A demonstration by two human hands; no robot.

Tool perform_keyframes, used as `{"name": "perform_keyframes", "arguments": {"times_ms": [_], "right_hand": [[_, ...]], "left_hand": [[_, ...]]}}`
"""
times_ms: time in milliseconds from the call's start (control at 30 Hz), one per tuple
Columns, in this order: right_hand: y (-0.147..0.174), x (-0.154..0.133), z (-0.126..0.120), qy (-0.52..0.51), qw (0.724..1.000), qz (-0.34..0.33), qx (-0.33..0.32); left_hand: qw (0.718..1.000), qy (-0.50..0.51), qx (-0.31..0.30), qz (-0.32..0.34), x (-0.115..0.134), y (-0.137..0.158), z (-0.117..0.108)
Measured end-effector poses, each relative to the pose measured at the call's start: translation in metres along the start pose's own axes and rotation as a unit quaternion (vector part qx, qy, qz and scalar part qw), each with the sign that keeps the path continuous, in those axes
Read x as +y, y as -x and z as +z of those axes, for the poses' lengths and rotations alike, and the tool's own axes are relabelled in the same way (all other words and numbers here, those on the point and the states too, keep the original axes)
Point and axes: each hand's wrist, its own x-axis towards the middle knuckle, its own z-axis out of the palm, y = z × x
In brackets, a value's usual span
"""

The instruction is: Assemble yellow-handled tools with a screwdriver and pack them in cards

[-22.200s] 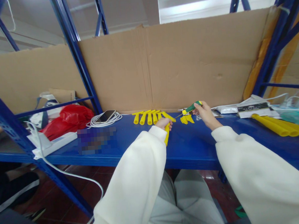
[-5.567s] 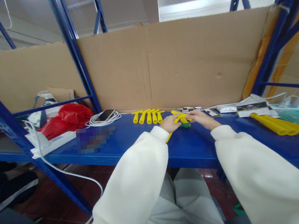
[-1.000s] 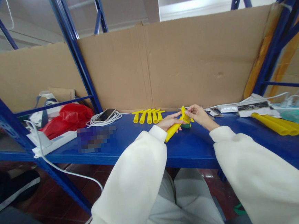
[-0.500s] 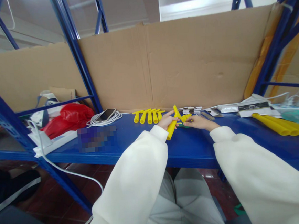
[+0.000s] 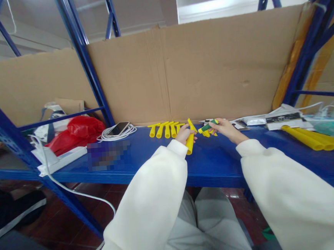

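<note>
Yellow plastic tube with a slanted crosspiece at its far end (image 5: 190, 146) is clasped in the left hand (image 5: 183, 135), its open round mouth turned toward the wearer above the blue metal shelf (image 5: 217, 171). The right hand (image 5: 224, 129) has its fingers closed round a green-and-yellow plastic tool handle (image 5: 209, 126), slanted toward the tube's crosspiece; whether the tool touches it cannot be told. The hands are near each other but apart. Small loose yellow plastic pieces (image 5: 206, 134) lie on the shelf just below the handle.

Five more yellow tubes with crosspieces (image 5: 166, 132) lie in a row to the left of the left hand, open ends facing forward. Well to the right, three plain yellow plastic tubes (image 5: 315, 138) lie side by side in front of a flat black-and-white box (image 5: 284, 121). Pale lettering shows on the box's black band, too small to read.

On the left, a dark-screened phone (image 5: 119, 129) rests on a coil of white cable (image 5: 106, 136), near a crumpled red plastic bag (image 5: 79, 131) and a long white plastic power strip (image 5: 68, 159). Behind the work stands a brown cardboard panel (image 5: 208, 67), creased down its middle.
</note>
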Motion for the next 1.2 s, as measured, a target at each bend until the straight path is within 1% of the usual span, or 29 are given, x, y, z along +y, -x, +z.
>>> {"name": "perform_keyframes", "arguments": {"times_ms": [100, 167, 233, 300, 433, 533, 700, 900, 1033, 1200], "right_hand": [[-0.002, -0.004, -0.003, -0.036, 0.995, -0.009, 0.092], [-0.004, -0.006, -0.005, -0.072, 0.987, -0.002, 0.141], [-0.004, -0.008, -0.006, -0.105, 0.978, 0.013, 0.177], [-0.004, -0.011, -0.007, -0.134, 0.971, 0.030, 0.193], [-0.003, -0.014, -0.006, -0.185, 0.963, 0.059, 0.189], [-0.001, -0.015, -0.005, -0.193, 0.962, 0.068, 0.179], [-0.001, -0.014, -0.004, -0.193, 0.961, 0.067, 0.187], [-0.002, -0.013, -0.005, -0.191, 0.963, 0.061, 0.179], [-0.002, -0.013, -0.005, -0.186, 0.960, 0.072, 0.195], [-0.002, -0.013, -0.006, -0.210, 0.957, 0.065, 0.190]], "left_hand": [[1.000, -0.015, 0.006, -0.010, -0.001, -0.001, 0.000], [1.000, -0.023, 0.007, -0.015, -0.002, -0.002, 0.000], [0.999, -0.030, 0.006, -0.020, -0.003, -0.003, 0.000], [0.999, -0.033, 0.003, -0.024, -0.004, -0.004, 0.000], [0.999, -0.037, -0.006, -0.026, -0.004, -0.004, 0.000], [0.999, -0.040, -0.012, -0.027, -0.003, -0.002, 0.001], [0.999, -0.036, -0.011, -0.030, -0.003, -0.001, 0.001], [0.999, -0.025, -0.013, -0.023, -0.002, -0.001, 0.001], [1.000, -0.012, -0.016, -0.020, 0.001, 0.004, 0.002], [1.000, -0.002, -0.017, -0.014, 0.000, 0.003, 0.001]]}}
